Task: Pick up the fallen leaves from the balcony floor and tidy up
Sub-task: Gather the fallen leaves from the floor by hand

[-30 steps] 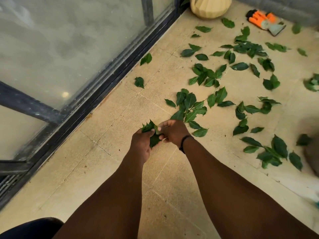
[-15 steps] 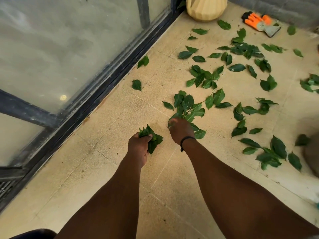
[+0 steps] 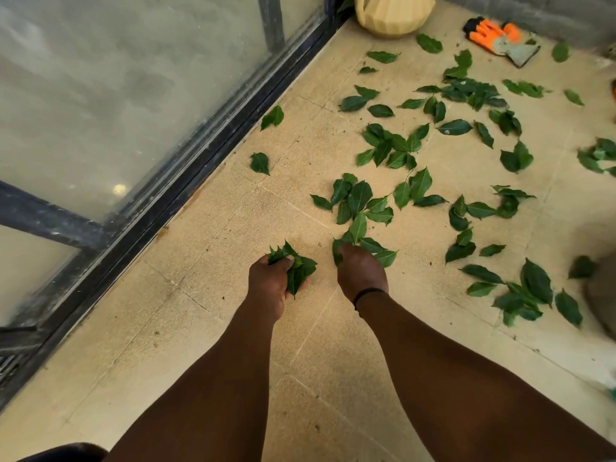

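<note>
Green fallen leaves (image 3: 396,151) lie scattered over the beige tiled balcony floor (image 3: 213,295), mostly ahead and to the right. My left hand (image 3: 270,281) grips a bunch of gathered leaves (image 3: 296,266) just above the floor. My right hand (image 3: 360,271) reaches down onto the nearest cluster of leaves (image 3: 358,228), its fingers curled round a few of them; the fingertips are hidden under the hand.
A glass sliding door with a dark frame (image 3: 186,181) runs along the left. A cream ribbed pot (image 3: 393,11) stands at the far end. An orange and grey work glove (image 3: 500,36) lies near the grey back wall.
My right hand left the bunch in my left hand and moved forward and right onto the nearest leaves. The left hand kept its bunch and barely moved.
</note>
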